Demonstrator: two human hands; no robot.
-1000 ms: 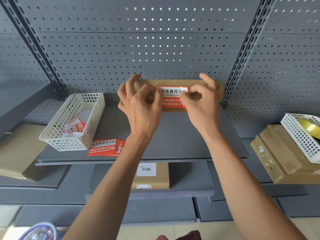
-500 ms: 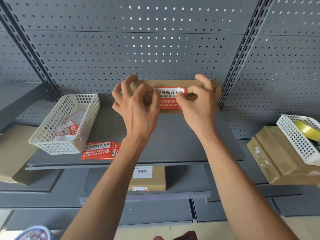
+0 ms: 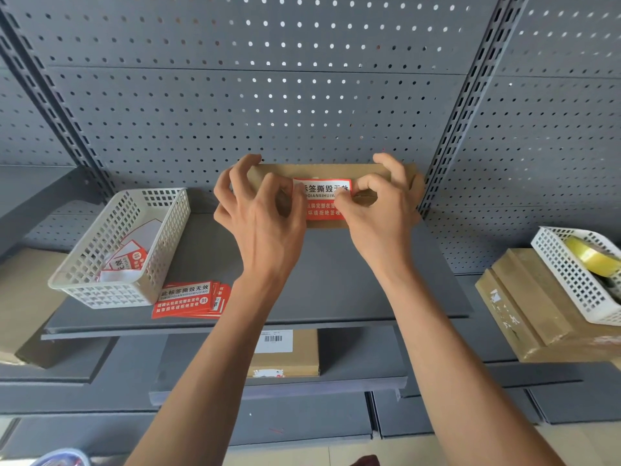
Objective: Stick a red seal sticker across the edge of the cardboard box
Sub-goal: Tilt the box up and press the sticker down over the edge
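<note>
Left hand (image 3: 265,223) curled on left end of cardboard box (image 3: 316,171), thumb pressing left edge of red seal sticker (image 3: 322,198); right hand (image 3: 379,213) same at right end, thumb on sticker's right edge. Both hands hold same pose as half second ago; box unmoved at back of grey metal shelf (image 3: 336,280), against perforated panel. Sticker glossy, rectangular, folded over box's front edge. Spare stickers (image 3: 188,301) fanned near white plastic lattice basket (image 3: 100,284), matte shelf beneath.
</note>
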